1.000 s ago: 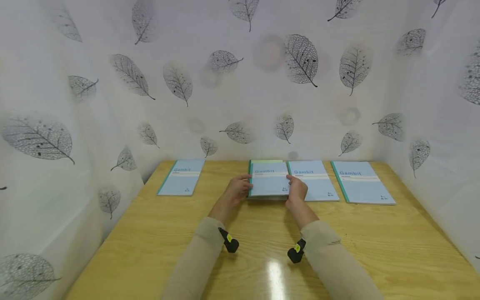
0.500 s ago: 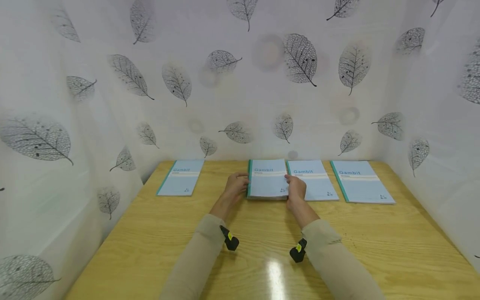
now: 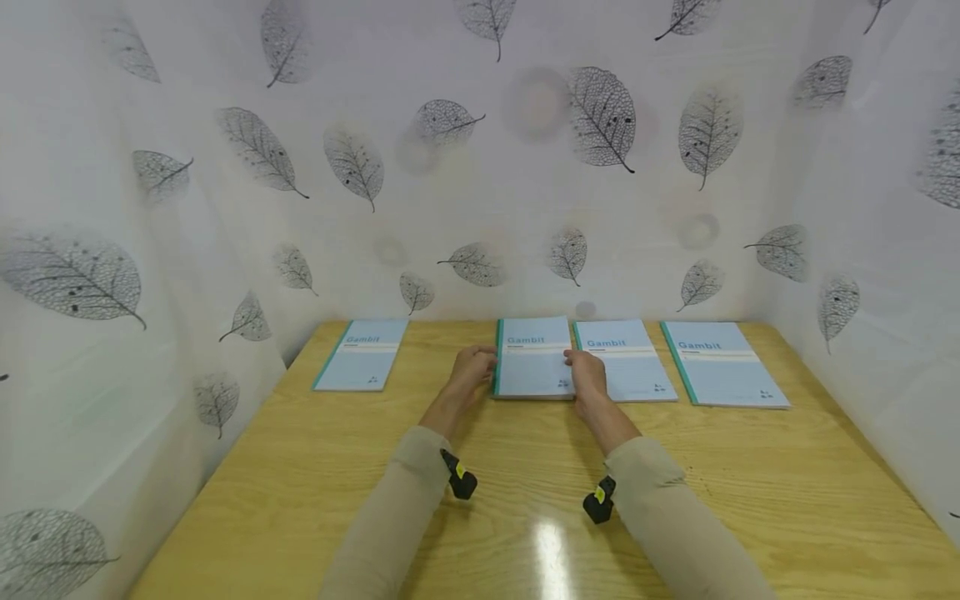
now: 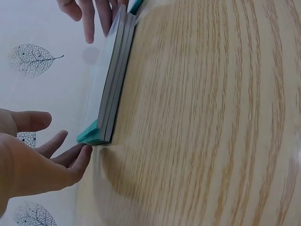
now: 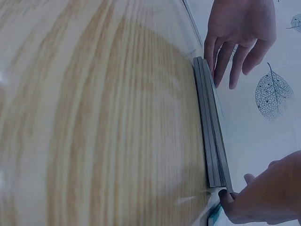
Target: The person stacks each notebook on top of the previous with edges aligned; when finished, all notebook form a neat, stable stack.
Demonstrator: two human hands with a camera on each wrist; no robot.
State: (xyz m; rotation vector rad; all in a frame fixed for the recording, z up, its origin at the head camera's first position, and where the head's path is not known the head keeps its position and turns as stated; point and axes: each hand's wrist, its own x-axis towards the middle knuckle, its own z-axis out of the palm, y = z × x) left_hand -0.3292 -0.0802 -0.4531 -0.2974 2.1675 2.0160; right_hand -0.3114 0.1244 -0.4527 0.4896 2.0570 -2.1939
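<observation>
A stack of light-blue notebooks (image 3: 532,362) with teal spines, the top one marked "Gambit", lies flat near the table's back edge. In the left wrist view its grey page edges (image 4: 113,80) line up closely in layers. My left hand (image 3: 471,371) is at the spine side, loosely bent fingers touching the spine's lower corner and the thumb held apart. On the opposite side, my right hand (image 3: 588,375) touches the stack's right edge with its fingertips, one finger reaching over the top cover. Neither hand grips the stack.
One matching notebook (image 3: 626,358) lies just right of the stack, another (image 3: 723,367) farther right, and a third (image 3: 363,357) at the far left. A leaf-patterned curtain (image 3: 480,200) hangs behind the wooden table (image 3: 300,500).
The top notebook, held tilted by both hands with a green-edged one showing behind it, has come down flush on the stack. The right hand has loosened its hold and shifted slightly left.
</observation>
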